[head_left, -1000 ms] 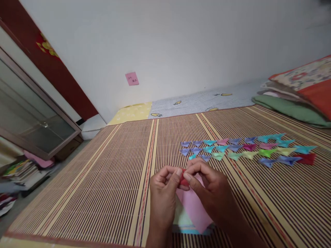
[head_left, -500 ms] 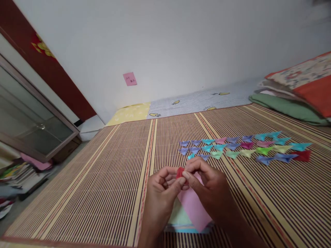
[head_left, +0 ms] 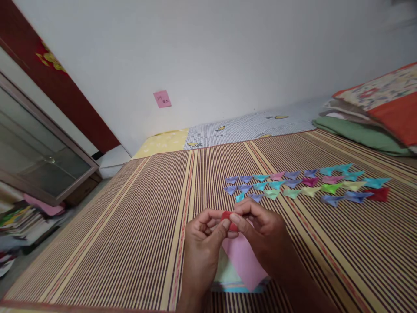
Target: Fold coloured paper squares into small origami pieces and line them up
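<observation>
A small piece of folded red paper (head_left: 233, 227) is pinched between the thumbs and fingers of both hands. My left hand (head_left: 205, 243) grips its left side, and my right hand (head_left: 263, 234) holds the right side, with the fingertips of both nearly touching. Parts of the paper are hidden behind the fingers. Below the hands lies a stack of coloured paper sheets (head_left: 226, 269), with a pink sheet (head_left: 246, 261) on top at an angle. Beyond my right hand, several folded paper shapes (head_left: 275, 194) in blue, purple, green, yellow, pink and red stand in rows.
A striped bamboo mat (head_left: 130, 226) covers the surface. At the back right sit folded bedding (head_left: 361, 134) and an orange patterned pillow (head_left: 397, 108). A pink note (head_left: 162, 99) sticks to the white wall. A glass-doored cabinet (head_left: 42, 143) and piled books (head_left: 22, 219) are at the left.
The fingers have shifted slightly on the red paper, and more of its face shows between the thumbs. The view has moved a little; the rows of paper shapes look unchanged.
</observation>
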{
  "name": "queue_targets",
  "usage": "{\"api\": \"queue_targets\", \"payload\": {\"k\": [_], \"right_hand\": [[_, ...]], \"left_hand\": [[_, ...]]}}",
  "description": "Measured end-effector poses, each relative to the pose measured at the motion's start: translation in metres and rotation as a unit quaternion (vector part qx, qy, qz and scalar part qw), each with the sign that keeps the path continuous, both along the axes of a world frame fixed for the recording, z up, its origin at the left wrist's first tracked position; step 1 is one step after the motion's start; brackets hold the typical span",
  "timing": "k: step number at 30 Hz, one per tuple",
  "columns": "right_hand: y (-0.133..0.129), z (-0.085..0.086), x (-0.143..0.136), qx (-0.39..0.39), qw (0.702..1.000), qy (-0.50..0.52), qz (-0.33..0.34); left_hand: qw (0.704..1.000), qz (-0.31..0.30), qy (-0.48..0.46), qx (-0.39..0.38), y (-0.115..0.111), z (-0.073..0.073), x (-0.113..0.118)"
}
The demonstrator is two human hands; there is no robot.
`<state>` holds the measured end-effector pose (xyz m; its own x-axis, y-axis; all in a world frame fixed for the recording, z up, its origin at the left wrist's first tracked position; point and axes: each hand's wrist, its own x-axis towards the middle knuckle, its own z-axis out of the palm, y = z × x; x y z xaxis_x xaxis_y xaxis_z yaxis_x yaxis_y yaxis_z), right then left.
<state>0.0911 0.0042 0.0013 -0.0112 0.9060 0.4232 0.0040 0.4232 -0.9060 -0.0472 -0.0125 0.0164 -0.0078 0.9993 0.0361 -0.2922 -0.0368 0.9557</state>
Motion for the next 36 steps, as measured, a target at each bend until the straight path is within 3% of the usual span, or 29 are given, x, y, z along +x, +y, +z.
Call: {"api": "queue_targets", "payload": {"k": [7, 14, 17, 26, 28, 32, 36], "right_hand": [[0.001, 0.001, 0.003, 0.032, 0.998, -0.045, -0.037], [0.005, 0.005, 0.013, -0.052, 0.996, -0.046, 0.062], [0.004, 0.004, 0.011, -0.057, 0.996, -0.052, 0.041], [-0.002, 0.007, 0.003, 0.070, 0.994, -0.076, -0.034], [-0.004, 0.007, 0.002, 0.113, 0.986, -0.091, -0.079], [-0.005, -0.001, 0.001, 0.244, 0.931, -0.174, -0.208], [-0.003, -0.009, -0.001, 0.300, 0.892, -0.261, -0.215]], "left_hand": [[1.000, 0.015, 0.002, -0.004, 0.001, -0.002, 0.007], [1.000, 0.009, -0.025, -0.005, 0.006, -0.008, 0.003], [0.999, 0.031, -0.030, -0.005, 0.006, -0.007, 0.005], [0.999, 0.028, -0.026, 0.004, 0.004, -0.002, 0.006], [0.999, 0.041, -0.035, 0.001, 0.004, -0.002, 0.007], [0.997, 0.067, -0.004, -0.022, -0.003, 0.002, 0.013], [0.999, 0.017, -0.009, -0.031, -0.010, 0.007, 0.020]]}}
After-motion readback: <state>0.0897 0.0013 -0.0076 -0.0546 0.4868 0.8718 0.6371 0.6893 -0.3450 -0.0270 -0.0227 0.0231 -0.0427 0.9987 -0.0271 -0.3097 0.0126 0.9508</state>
